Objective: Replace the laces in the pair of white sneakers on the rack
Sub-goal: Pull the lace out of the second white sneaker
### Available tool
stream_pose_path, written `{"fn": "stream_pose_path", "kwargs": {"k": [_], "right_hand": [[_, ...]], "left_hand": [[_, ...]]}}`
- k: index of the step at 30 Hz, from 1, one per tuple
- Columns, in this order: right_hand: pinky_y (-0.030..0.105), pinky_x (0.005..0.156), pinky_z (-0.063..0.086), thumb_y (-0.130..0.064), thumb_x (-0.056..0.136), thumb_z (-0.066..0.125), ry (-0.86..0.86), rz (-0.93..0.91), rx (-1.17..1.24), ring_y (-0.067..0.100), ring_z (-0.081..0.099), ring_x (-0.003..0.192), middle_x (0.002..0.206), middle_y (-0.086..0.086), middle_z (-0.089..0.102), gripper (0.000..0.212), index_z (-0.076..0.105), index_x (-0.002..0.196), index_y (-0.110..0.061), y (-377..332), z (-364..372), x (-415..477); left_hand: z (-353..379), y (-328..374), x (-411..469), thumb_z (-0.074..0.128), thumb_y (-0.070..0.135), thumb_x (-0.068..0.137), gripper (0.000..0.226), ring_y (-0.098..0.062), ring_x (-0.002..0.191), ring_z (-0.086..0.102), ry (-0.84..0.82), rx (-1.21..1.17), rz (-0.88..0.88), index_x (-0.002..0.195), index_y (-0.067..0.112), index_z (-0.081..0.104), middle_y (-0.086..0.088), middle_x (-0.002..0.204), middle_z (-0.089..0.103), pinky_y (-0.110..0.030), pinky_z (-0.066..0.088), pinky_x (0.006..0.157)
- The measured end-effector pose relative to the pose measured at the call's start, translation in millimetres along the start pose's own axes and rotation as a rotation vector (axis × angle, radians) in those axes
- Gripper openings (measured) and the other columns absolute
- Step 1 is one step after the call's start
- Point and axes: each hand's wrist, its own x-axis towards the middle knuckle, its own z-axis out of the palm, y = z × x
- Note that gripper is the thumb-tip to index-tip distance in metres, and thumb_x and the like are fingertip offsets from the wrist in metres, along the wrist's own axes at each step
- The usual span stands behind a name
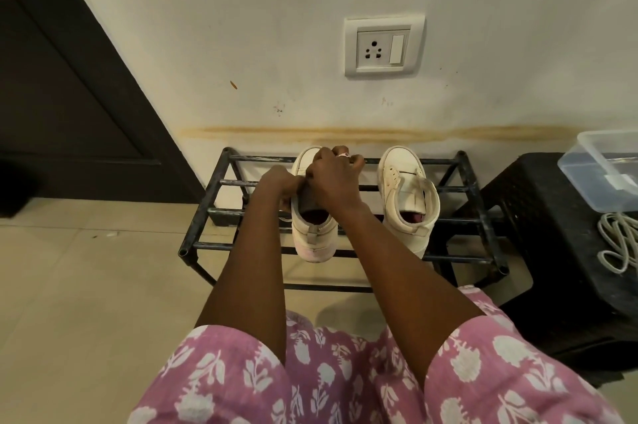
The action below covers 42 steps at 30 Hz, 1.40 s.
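No legible text, label, brand name, number or sign appears in the head view. The white sneakers (404,182) show no readable marking. The wall socket plate (384,46) also shows none.

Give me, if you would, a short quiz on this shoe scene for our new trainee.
1. Which sneaker are the left hand and right hand gripping?
A. the left sneaker
B. the other one
C. neither
2. True or false: the clear box sits on the black stool.
3. Fill in: both sneakers stand on a black metal ____.

Key: 1 A; 2 true; 3 rack.
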Motion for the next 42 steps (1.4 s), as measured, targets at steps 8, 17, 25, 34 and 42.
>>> {"fn": "stream_pose_path", "kwargs": {"k": [8,17,25,34,42], "right_hand": [[0.043,0.091,0.027,-0.016,0.089,0.050,0.218,0.303,0.105,0.026,0.044,0.118,0.106,-0.002,0.062,0.021,0.070,0.096,-0.015,21,-15,4],[0.037,0.085,0.044,-0.006,0.089,0.047,0.084,0.233,0.063,0.030,0.055,0.107,0.108,0.009,0.063,0.023,0.066,0.102,-0.004,24,-15,4],[0.033,0.067,0.041,-0.009,0.086,0.060,-0.117,0.293,0.115,0.031,0.063,0.100,0.111,0.012,0.062,0.022,0.060,0.108,-0.006,37,-15,1],[0.034,0.072,0.046,0.001,0.091,0.047,0.131,0.613,0.421,0.037,0.061,0.099,0.112,0.022,0.057,0.020,0.057,0.108,0.005,52,-24,-1],[0.032,0.073,0.042,-0.002,0.091,0.043,-0.078,0.443,0.307,0.035,0.061,0.102,0.113,0.018,0.059,0.025,0.058,0.110,0.001,47,-11,-1]], "left_hand": [[0,1,2,0.061,0.029,0.090,0.047,-0.037,0.097,0.064,-0.012,0.002,0.009,0.115,-0.011,0.055,-0.028,0.112,0.062,-0.050,0.052,0.090],[-1,-1,4,0.058,0.026,0.092,0.043,-0.038,0.101,0.063,0.012,0.020,0.018,0.114,-0.011,0.055,-0.028,0.112,0.062,-0.048,0.051,0.091],[-1,-2,7,0.058,0.019,0.090,0.039,-0.039,0.091,0.062,0.007,0.061,0.039,0.110,-0.014,0.057,-0.032,0.115,0.060,-0.036,0.050,0.076],[7,0,6,0.069,0.030,0.080,0.044,-0.034,0.098,0.063,0.179,0.194,0.093,0.105,-0.004,0.059,-0.021,0.108,0.064,-0.033,0.050,0.074],[5,7,6,0.077,0.028,0.072,0.045,-0.033,0.096,0.063,0.200,0.228,0.102,0.099,-0.004,0.060,-0.020,0.103,0.064,-0.031,0.047,0.069]]}}
